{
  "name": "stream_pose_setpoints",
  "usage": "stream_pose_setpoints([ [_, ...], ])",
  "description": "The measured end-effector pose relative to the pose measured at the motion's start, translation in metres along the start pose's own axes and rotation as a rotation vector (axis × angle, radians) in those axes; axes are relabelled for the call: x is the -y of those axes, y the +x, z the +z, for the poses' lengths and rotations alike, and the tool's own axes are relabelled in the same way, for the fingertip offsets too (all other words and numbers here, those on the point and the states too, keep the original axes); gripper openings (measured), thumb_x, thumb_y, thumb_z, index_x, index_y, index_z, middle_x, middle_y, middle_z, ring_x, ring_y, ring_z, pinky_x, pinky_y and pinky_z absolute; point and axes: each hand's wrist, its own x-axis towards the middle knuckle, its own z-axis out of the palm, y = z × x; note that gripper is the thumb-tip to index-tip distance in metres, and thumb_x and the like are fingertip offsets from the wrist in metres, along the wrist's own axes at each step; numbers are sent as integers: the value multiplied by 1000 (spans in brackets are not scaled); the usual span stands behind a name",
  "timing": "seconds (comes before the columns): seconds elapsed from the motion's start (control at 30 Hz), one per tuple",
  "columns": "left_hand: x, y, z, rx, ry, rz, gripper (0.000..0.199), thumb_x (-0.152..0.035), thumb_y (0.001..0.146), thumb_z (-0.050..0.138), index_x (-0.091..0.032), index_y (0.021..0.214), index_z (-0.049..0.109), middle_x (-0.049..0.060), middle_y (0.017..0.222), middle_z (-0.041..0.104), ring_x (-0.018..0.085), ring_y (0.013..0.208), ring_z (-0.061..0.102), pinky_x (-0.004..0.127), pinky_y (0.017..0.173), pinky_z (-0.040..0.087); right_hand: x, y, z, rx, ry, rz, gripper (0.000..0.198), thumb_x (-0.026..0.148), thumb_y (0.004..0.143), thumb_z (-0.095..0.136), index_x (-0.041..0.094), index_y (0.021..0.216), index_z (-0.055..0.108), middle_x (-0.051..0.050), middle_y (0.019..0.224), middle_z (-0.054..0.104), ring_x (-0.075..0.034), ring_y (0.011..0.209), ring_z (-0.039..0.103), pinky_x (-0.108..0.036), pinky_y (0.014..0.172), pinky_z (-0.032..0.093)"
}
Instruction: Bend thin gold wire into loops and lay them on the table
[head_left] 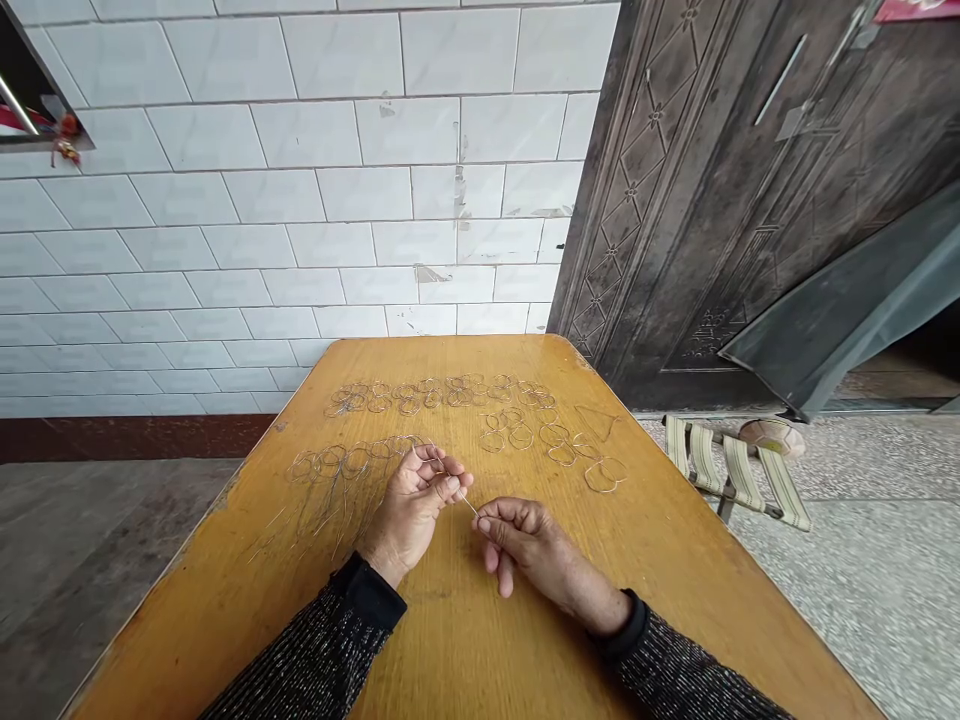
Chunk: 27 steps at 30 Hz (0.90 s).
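We are pinching a thin wire (466, 503) in the closed fingers (501, 537) of our left hand (409, 508) and right hand (534, 548), its long axis slanting from far left to near right.

White tiled wall (337, 135); dark patterned door (690, 190); striped stool (741, 470).

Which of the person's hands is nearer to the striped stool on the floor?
Right. The right hand is over the table, on the side toward the striped stool, which stands beyond the table's edge; the left hand is farther left, so farther from it.
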Motion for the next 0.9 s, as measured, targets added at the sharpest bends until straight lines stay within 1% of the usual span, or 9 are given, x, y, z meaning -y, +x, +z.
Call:
stream_pose_setpoints([
  [0.1, 0, -1, 0, 42, 27, -13, 33, -11, 65, 69, -18, 90, 48, 0, 80, 61, 14, 77, 62, 25, 69, 45, -2, 1, -1, -53, -28, -22, 35, 48, 74, 54, 14, 66, 52, 3, 47, 57, -6, 30, 48, -16, 32, 29],
  [0.23, 0, -2, 0, 84, 60, 15, 35, -9, 64, 70, -18, 90, 48, -1, 80, 60, 13, 78, 61, 29, 78, 46, -1, 1, -1, -44, -21, -23, 33, 48, 74, 54, 15, 67, 51, 3, 48, 57, -6, 30, 48, -16, 32, 29],
  [0.43, 3, -2, 0, 81, 117, 41, 30, -9, 67, 67, -18, 88, 48, -1, 79, 59, 13, 77, 61, 28, 75, 47, 1, 0, 2, -13, -16, -15, 35, 48, 74, 54, 15, 65, 51, 3, 48, 56, -6, 29, 47, -16, 31, 29],
  [0.57, 5, -2, 0, 59, 142, 49, 29, -8, 68, 66, -18, 87, 47, -1, 78, 59, 13, 78, 61, 29, 77, 47, -4, 1, 2, -34, -44, -35, 36, 49, 76, 51, 15, 64, 49, 3, 48, 56, -5, 29, 47, -16, 32, 29],
  [0.7, 7, -1, 0, 35, 139, 54, 29, -8, 68, 65, -17, 87, 46, -1, 79, 60, 14, 78, 62, 29, 76, 47, -8, 2, 3, -63, -51, -22, 37, 52, 74, 51, 16, 67, 49, 3, 47, 56, -6, 29, 47, -16, 31, 29],
  [0.8, 5, -1, 0, 58, 117, 21, 30, -9, 67, 67, -17, 88, 47, 0, 81, 60, 14, 80, 62, 29, 77, 46, -8, 2, 3, -84, -34, -21, 37, 52, 73, 52, 15, 69, 49, 3, 47, 57, -6, 29, 48, -16, 31, 30],
  [0.9, 3, -3, 2, 115, 135, -33, 28, -11, 66, 68, -16, 86, 49, 1, 82, 61, 15, 79, 62, 30, 75, 46, -5, 2, 3, -83, -27, -28, 36, 51, 72, 53, 15, 69, 50, 4, 47, 57, -6, 29, 48, -16, 32, 30],
])
